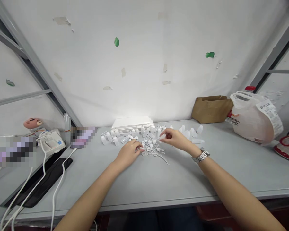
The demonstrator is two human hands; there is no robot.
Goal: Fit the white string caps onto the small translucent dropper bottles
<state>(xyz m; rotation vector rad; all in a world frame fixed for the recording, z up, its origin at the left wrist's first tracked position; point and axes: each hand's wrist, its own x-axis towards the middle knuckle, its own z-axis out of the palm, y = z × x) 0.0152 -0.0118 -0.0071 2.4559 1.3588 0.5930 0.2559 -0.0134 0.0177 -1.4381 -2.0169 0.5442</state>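
Presently, small white looped pieces (150, 147) lie loose on the counter (183, 183) in front of the white stack (132, 123); translucent bottles (116, 141) lie before it and to its right. Right hand (175, 138), forward of the stack's right end, pinches one translucent piece (162, 136). Left hand (128, 151), in front of the stack, curls beside the looped pieces; cannot tell whether its grip holds any. Step, judged: picking up small parts. Next move likely calls for light, precise fingertip control.

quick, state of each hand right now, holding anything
Left hand: partly curled at the small white pieces; cannot tell if it holds one.
Right hand: closed, pinching a small translucent piece.
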